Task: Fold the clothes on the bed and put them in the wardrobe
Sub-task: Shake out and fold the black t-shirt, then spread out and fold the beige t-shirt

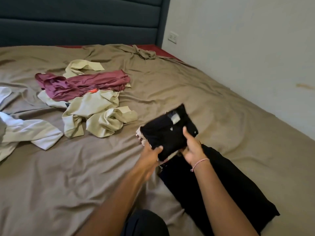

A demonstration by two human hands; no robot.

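Both of my hands hold a black garment over the bed. Its top part is folded into a thick black bundle with a white label showing. My left hand grips the bundle's near left corner, thumb on top. My right hand grips its near right edge; a pink thread bracelet is on that wrist. The rest of the black garment lies flat on the bed toward me. A maroon garment lies crumpled on a pale beige shirt at mid left. A white garment lies at the far left.
The bed carries a wrinkled tan sheet, bunched near the headboard. A dark blue padded headboard stands at the back. A white wall with a socket runs along the bed's right side. My dark-clothed knee shows at the bottom.
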